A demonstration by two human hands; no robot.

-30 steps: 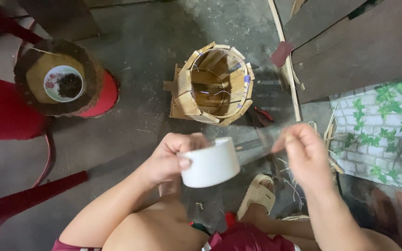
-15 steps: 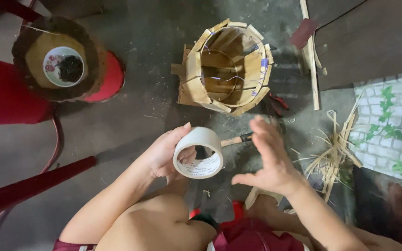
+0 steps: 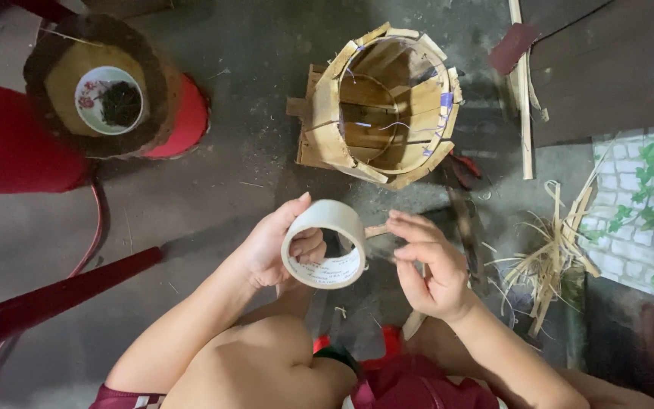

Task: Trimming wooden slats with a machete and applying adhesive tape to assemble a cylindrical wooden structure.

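floor carries everything; person sits at its near edge, knees up. largest: red stool at far left edge, cup of dark stuff on the round stand beside it. basket, bamboo slats, unfinished, stands far centre, mouth tipped toward the camera. loose strips lie at right, near the brick-print sheet.

tape, white roll, held off the floor between knees and basket, bore facing up at the camera, axis roughly up-down in view. left hand is clamped on it, thumb over the top rim, fingers through the core. right hand sits just right of the roll, fingers loosely curled, closed on nothing certain; fingertips near a short tab off the roll's right side, contact unclear.

left hand nearer; basket lies straight beyond the roll.

versus half a second back: right hand, then spread wide and blurred, has drawn in beside the roll; roll about the same place.
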